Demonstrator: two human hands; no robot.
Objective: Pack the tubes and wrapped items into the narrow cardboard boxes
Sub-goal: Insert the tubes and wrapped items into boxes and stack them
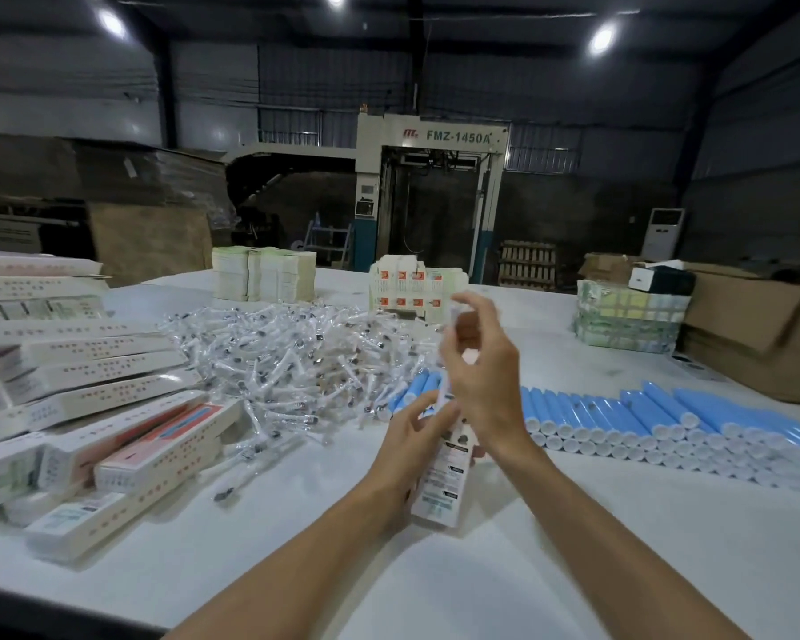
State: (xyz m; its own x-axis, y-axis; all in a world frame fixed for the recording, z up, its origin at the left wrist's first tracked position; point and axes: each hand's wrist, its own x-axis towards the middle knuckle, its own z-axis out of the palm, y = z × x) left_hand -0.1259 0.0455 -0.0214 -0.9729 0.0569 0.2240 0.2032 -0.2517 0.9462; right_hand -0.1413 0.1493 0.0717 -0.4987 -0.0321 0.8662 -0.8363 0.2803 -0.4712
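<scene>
The left hand (412, 436) grips a narrow cardboard box (442, 478), tilted with its lower end near the white tabletop (481, 570). Above the box's upper end, the right hand (481, 376) pinches a blurred, slim wrapped item (450, 325). A heap of wrapped items (287, 358) lies behind, rows of blue tubes (643, 418) to the right, and filled boxes (89, 376) are stacked on the left.

Likely a packing warehouse: FMZ-1450A machine (430, 187), cardboard stacks (149, 214).
</scene>
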